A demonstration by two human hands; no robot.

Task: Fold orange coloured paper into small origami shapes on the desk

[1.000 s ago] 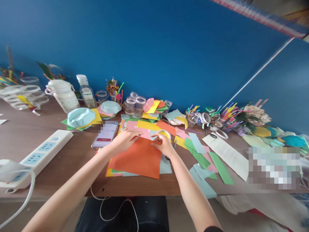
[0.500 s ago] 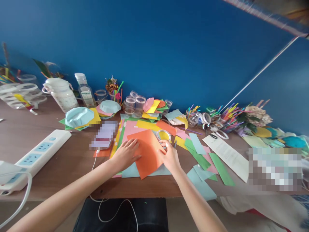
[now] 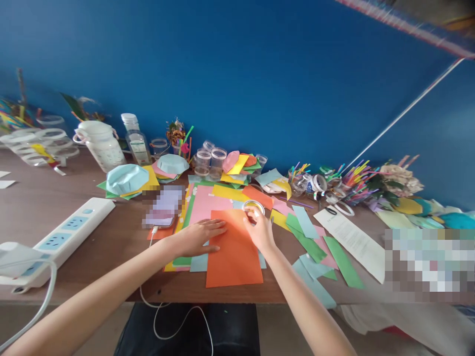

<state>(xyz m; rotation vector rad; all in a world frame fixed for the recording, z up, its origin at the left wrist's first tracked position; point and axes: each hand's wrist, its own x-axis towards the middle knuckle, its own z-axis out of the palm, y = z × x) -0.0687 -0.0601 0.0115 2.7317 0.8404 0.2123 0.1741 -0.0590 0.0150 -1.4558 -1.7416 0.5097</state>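
An orange paper sheet (image 3: pixel 235 254) lies square on a layered pile of coloured paper at the table's front edge. My left hand (image 3: pixel 196 238) rests flat and open on the pile, its fingertips touching the sheet's left edge. My right hand (image 3: pixel 260 229) sits at the sheet's top right corner, with its fingers curled onto a roll of clear tape (image 3: pixel 254 207). The tape has a yellow core and lies on the papers. A pink sheet (image 3: pixel 211 202) shows beyond the orange one.
A blurred phone (image 3: pixel 163 207) with a white cable lies left of the papers, and a white power strip (image 3: pixel 63 237) lies further left. Green and pale blue paper strips, scissors (image 3: pixel 330 210) and a printed sheet (image 3: pixel 349 242) lie right. Cups and straws line the blue wall.
The orange sheet has turned from a slant to square and slid toward the front edge. My right hand has moved up to the tape roll, and my left hand has moved slightly toward the sheet.
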